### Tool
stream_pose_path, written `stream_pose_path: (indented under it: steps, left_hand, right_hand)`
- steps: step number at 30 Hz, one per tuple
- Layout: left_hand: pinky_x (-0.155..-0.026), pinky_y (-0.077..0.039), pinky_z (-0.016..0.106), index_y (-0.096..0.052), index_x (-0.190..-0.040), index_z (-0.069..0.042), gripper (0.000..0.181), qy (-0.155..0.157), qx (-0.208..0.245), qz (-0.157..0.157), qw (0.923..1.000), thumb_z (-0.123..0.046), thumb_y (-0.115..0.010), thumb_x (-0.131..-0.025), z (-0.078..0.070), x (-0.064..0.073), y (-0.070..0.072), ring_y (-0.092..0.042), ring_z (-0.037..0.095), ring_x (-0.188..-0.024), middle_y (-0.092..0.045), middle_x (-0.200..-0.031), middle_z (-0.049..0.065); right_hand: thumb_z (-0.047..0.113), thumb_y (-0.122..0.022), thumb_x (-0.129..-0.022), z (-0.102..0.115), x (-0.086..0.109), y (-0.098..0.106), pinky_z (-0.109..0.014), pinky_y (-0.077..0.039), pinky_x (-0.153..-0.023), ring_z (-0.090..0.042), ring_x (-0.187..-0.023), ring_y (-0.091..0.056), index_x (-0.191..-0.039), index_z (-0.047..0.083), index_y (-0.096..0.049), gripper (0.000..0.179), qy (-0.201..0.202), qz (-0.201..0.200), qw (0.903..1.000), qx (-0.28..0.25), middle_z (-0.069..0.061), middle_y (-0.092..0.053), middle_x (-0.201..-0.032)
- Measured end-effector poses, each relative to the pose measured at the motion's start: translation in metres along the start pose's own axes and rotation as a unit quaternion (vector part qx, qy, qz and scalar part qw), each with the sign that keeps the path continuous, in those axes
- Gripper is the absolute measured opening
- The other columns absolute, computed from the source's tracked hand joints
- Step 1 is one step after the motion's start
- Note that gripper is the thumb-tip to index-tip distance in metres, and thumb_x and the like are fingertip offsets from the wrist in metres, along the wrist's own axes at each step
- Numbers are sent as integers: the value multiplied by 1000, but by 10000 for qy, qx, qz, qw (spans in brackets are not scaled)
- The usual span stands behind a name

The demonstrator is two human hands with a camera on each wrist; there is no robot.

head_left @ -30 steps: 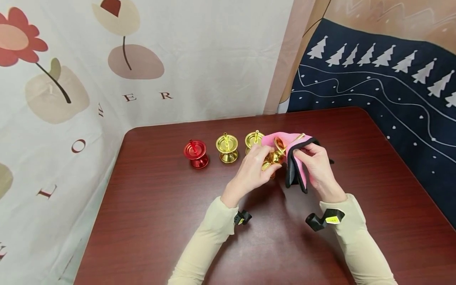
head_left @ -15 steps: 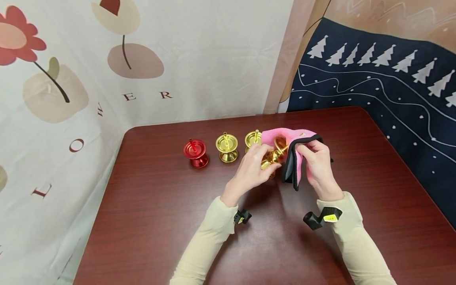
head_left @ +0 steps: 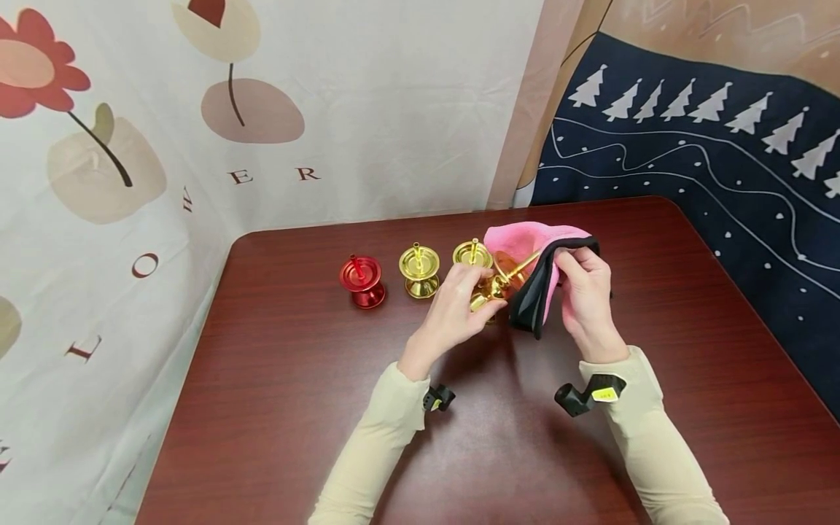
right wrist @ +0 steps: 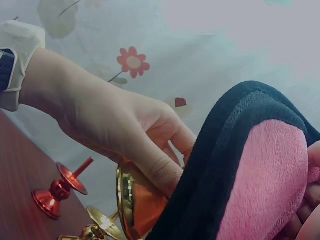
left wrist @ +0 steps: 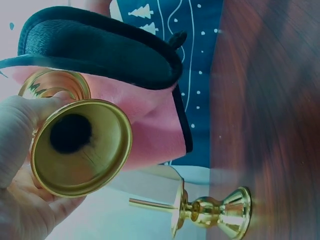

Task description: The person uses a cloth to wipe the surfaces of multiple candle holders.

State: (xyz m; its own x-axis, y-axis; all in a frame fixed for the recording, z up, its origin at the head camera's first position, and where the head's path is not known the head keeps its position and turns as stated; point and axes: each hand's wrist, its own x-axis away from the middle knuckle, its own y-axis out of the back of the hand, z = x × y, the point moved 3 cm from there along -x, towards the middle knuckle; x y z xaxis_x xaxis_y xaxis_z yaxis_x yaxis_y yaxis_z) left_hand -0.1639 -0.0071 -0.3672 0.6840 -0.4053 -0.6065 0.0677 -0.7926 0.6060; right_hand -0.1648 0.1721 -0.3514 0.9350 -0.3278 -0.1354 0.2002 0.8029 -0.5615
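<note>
The left hand (head_left: 451, 302) had its thumb and fingers curled round a candle holder (head_left: 502, 281), gripping it near its foot and holding it above the tabletop (head_left: 275, 379), in front of the rightmost standing holder. It was shiny gold metal, with a flared foot, a rounded stem, a round dish and a slender spike. The left wrist view showed the foot's hollow underside, with a dark round patch inside.

The holder lay tilted, its long axis slanting across the head view: spike toward the upper right, foot toward the lower left and the left palm. The right hand (head_left: 585, 299) pinched a pink cloth (head_left: 534, 237) edged in black, draped beside the dish and spike; whether the spike's tip touched it could not be told.

Farther left stood two upright gold holders (head_left: 418, 270) (head_left: 472, 254), then a red one (head_left: 363, 281).
</note>
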Motion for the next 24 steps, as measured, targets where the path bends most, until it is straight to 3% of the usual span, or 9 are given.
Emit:
stream_pose_path:
  steps: [8,16,24]
  left_hand:
    - [-75,-43,33,-60,-101,0,38,165,29,-54,9998,-15,-80,-73,5,3,5,-51,23,-89,-63,-95,11]
    - [-75,-43,33,-59,-104,0,38,298,5,-111,9995,-16,-78,-75,7,1,9,-49,24,-89,-60,-96,11]
    - [-75,-42,34,-60,-103,0,37,197,-113,-179,9996,-14,-78,-75,6,2,12,-50,24,-89,-62,-94,10]
  right_hand:
    - [-9,-46,-87,-4,0,4,-17,-44,-47,-8,-51,-55,-72,7,-67,30,-248,7,9996,-121,-1,-57,-63]
    - [-12,-49,-86,-18,7,0,-19,-47,-57,-7,-61,-57,-74,13,-70,34,-326,431,9966,624,2,-62,-69]
    - [-15,-52,-83,-24,10,-4,-19,-46,-67,-6,-72,-57,-80,23,-72,42,-305,992,9860,1304,7,-66,-77]
